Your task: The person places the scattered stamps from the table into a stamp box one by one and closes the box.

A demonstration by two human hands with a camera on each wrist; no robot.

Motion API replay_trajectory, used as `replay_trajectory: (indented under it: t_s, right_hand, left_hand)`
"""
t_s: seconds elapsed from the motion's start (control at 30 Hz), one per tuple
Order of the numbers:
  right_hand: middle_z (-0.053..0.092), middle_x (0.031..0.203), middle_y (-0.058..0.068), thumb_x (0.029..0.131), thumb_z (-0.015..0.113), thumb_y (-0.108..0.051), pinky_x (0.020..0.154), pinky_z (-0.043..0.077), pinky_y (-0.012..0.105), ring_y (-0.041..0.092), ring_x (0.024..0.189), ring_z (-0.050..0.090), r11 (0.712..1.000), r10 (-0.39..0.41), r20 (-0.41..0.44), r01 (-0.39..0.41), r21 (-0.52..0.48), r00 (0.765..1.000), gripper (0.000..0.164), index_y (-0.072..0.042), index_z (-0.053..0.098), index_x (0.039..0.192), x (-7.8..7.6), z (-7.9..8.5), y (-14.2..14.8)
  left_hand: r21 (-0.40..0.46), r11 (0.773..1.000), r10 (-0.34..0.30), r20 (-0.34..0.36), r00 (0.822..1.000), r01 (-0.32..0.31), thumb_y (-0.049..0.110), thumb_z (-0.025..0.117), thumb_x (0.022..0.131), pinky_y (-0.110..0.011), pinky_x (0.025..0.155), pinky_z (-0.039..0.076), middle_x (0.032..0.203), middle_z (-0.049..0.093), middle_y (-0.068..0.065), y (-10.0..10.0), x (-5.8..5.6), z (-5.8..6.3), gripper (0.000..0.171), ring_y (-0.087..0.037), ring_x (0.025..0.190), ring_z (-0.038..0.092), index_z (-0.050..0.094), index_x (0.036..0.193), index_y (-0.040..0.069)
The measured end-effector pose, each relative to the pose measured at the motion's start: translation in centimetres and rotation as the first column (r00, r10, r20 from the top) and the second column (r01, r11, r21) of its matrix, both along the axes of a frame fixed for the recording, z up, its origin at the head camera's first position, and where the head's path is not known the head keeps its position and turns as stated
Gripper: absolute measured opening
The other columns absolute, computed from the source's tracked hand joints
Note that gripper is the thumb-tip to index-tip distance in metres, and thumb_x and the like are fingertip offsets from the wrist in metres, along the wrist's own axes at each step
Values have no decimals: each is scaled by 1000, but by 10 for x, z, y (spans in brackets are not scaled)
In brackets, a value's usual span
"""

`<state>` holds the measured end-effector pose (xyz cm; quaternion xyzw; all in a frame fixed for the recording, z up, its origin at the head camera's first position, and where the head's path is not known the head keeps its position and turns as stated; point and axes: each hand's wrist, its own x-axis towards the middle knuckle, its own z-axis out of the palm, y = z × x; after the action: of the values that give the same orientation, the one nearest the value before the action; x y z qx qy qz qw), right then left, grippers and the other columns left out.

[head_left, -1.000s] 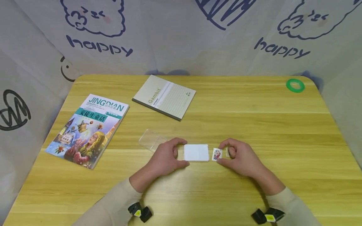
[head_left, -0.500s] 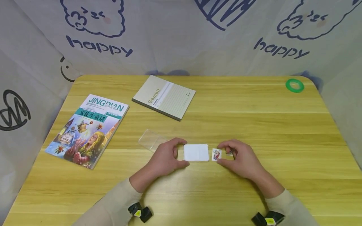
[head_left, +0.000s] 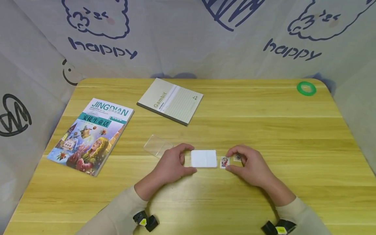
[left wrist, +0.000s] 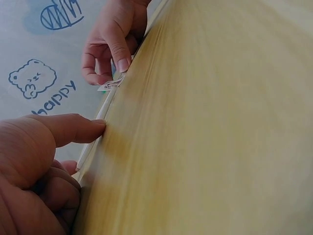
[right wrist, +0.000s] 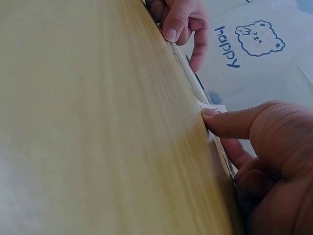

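My left hand (head_left: 171, 163) grips the left end of a flat white rectangular case (head_left: 204, 158), thumb at its near edge and index finger at its far edge. The case has rounded corners, lies on the table and looks thin from the side in the left wrist view. My right hand (head_left: 249, 163) pinches a small stamp-like card (head_left: 224, 162) with a colourful picture, thumb low on it and index finger at its top. In the left wrist view this card (left wrist: 108, 85) stands slightly tilted. A second small printed card (head_left: 237, 158) lies partly hidden behind the right fingers.
A clear plastic lid (head_left: 157, 146) lies left of the case, partly behind my left hand. A Gambit notebook (head_left: 173, 101) and an illustrated book (head_left: 91, 137) lie farther back and left. Green tape (head_left: 306, 88) sits at the far right corner. Printed white cloth (head_left: 188, 39) hangs behind the table.
The small card in my right hand has shifted slightly toward me, and its top edge sits lower. More of the second card shows behind the right fingers. My left hand and the case stay still.
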<state>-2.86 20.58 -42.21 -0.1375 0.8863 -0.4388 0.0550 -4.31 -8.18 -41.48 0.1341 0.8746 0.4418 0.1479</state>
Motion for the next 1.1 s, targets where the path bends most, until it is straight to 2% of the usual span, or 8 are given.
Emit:
replay_trajectory:
  t_s: [0.13, 0.3, 0.53, 0.57, 0.77, 0.83, 1.0, 1.1]
  right_hand:
    - [38, 57, -3, 77, 89, -13, 47, 27, 25, 6, 48, 28, 1000, 0, -2, 0, -29, 1000, 27, -20, 72, 97, 0, 0, 0]
    - [39, 56, -4, 77, 88, -10, 45, 25, 24, 5, 47, 27, 999, -2, 8, 2, -36, 1000, 27, -19, 74, 99, 1, 1, 1]
    - [61, 70, -2, 76, 89, -11, 43, 23, 23, 6, 45, 27, 996, -22, 64, 28, -90, 998, 28, -15, 75, 101, 1, 2, 3]
    - [60, 68, -2, 76, 89, -11, 42, 23, 23, 6, 45, 27, 993, -27, 74, 35, -109, 997, 29, -14, 75, 101, 0, 2, 3]
    - [32, 52, -2, 74, 90, -9, 42, 21, 24, 7, 45, 24, 973, -41, 119, 66, -221, 992, 32, -10, 75, 102, -1, 6, 6]
    - [31, 52, -2, 74, 89, -8, 42, 22, 25, 7, 45, 24, 964, -31, 127, 63, -258, 991, 33, -8, 75, 103, -1, 8, 5]
    - [38, 53, 2, 76, 86, -2, 40, 23, 28, 9, 45, 25, 931, 15, 156, 43, -363, 988, 32, -4, 73, 105, -3, 10, -1]
    - [49, 57, 8, 76, 86, 0, 38, 22, 27, 9, 44, 26, 920, 38, 171, 32, -389, 985, 31, -2, 73, 104, -5, 9, -8]
  left_hand:
    - [-1, 1000, 1, -4, 1000, -1, 15, 92, 71, -27, 52, 37, 63, 46, 4, 0, 0, 0, 64, -8, 55, 40, 62, 127, 6]
    - [-2, 1000, 2, 0, 1000, -2, 15, 92, 71, -28, 53, 37, 63, 46, 4, 0, 0, 1, 64, -8, 55, 40, 62, 127, 6]
    - [5, 1000, 2, 12, 1000, -2, 14, 92, 71, -28, 52, 38, 64, 47, 3, 0, 1, 0, 64, -8, 54, 40, 61, 128, 6]
    - [6, 1000, 2, 12, 1000, -2, 14, 92, 72, -28, 52, 38, 64, 47, 3, 0, 1, 0, 65, -8, 54, 40, 61, 128, 6]
    - [3, 1000, -1, 7, 1000, 1, 15, 92, 72, -28, 53, 38, 63, 47, 3, 0, 0, 0, 65, -8, 54, 40, 61, 128, 6]
    - [4, 1000, -2, 6, 1000, 2, 14, 91, 72, -28, 53, 38, 63, 47, 3, 0, 0, 0, 64, -8, 54, 40, 61, 128, 6]
    - [2, 1000, -2, 6, 1000, 2, 15, 91, 72, -28, 53, 39, 63, 47, 4, 0, 0, 0, 64, -8, 54, 40, 61, 128, 6]
    - [-2, 1000, -1, 13, 1000, 1, 15, 91, 72, -29, 53, 39, 63, 47, 3, 0, 0, 0, 65, -8, 54, 40, 61, 128, 6]
